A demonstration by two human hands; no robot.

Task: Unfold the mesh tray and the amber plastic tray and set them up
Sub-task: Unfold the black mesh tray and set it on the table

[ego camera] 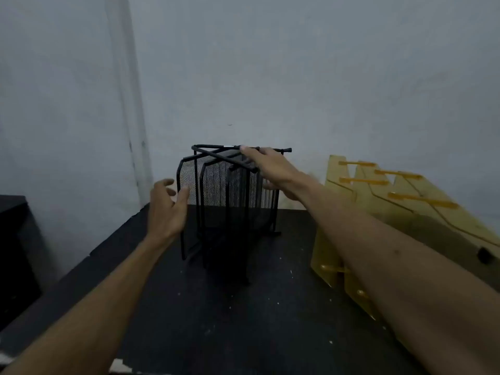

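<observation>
A black wire mesh tray (224, 201) stands on end in the middle of the dark table (216, 320), its mesh shelves upright and its wire legs crossing at the top. My right hand (273, 169) rests on the top right of its frame, fingers touching a top wire and thumb against the right side. My left hand (166, 207) hovers at the tray's left edge, fingers spread, thumb just touching the left frame. The amber plastic tray (400, 212) lies tipped over at the right, partly hidden behind my right forearm.
A grey wall (270, 77) stands close behind the table. A dark piece of furniture (13, 253) sits lower at the left, beyond the table's left edge. Bare tabletop lies in front of the mesh tray.
</observation>
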